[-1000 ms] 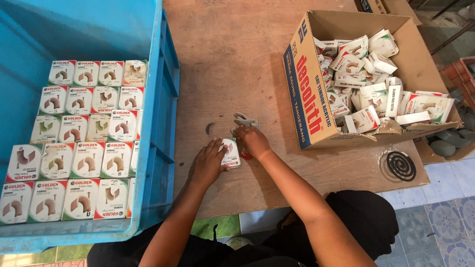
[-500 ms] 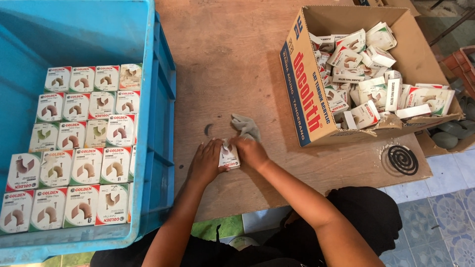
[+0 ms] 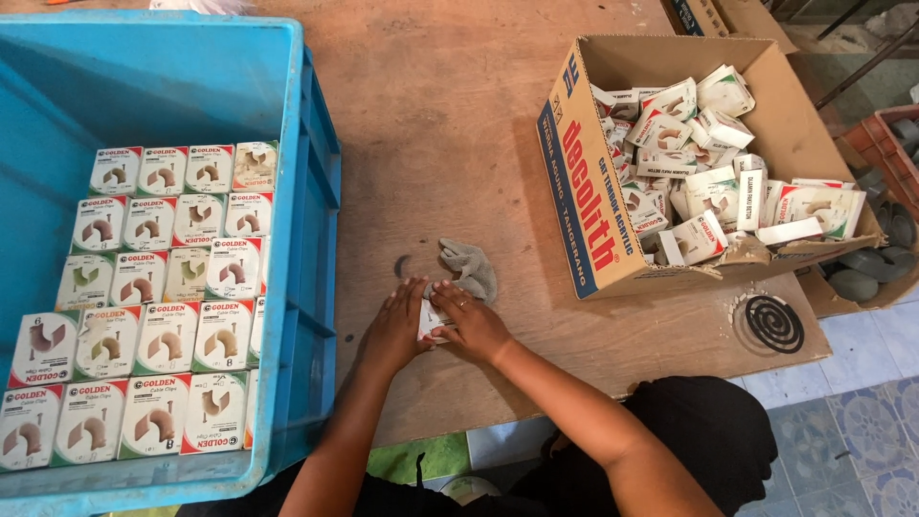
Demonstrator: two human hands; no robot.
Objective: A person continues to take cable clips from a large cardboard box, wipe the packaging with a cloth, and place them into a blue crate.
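Both hands, left (image 3: 394, 330) and right (image 3: 471, 324), close their fingers on one small box (image 3: 431, 318) on the tabletop (image 3: 431, 115). A grey rag (image 3: 469, 268) lies just beyond; blue crate (image 3: 306, 191) left, open carton (image 3: 584, 201) right.

this looks like a small packing workshop. a worn wooden surface (image 3: 459, 124) carries a blue plastic crate (image 3: 287, 115) filled with neat rows of small white product boxes (image 3: 158, 297), and an open cardboard carton (image 3: 584, 220) holds more such boxes in a loose heap.
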